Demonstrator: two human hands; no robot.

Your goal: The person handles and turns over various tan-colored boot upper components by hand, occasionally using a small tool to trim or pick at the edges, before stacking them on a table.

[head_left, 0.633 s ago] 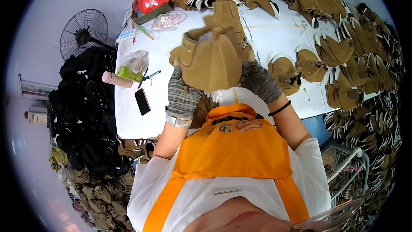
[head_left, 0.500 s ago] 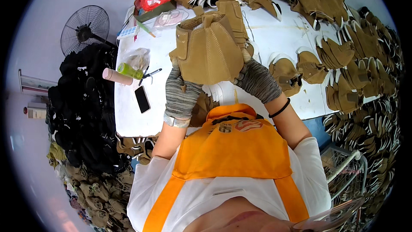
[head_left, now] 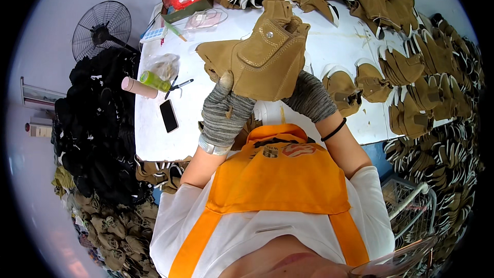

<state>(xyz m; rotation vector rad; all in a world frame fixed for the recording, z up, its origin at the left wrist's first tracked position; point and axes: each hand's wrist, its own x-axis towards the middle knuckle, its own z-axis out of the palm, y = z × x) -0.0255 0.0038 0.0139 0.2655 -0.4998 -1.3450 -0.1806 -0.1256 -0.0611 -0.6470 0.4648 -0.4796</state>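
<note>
both hands wear grey knit gloves. the left hand (head_left: 225, 109) grips the lower edge of a tan suede shoe upper (head_left: 262, 62), thumb pressed on its face, holding it raised above the white table (head_left: 329, 51). the right hand (head_left: 310, 96) sits behind the piece — probably closed on it, fingers hidden. a black phone (head_left: 169, 115) lies on the table.

Tan suede piece (head_left: 262, 62) between gloved hands (head_left: 226, 108)
</note>
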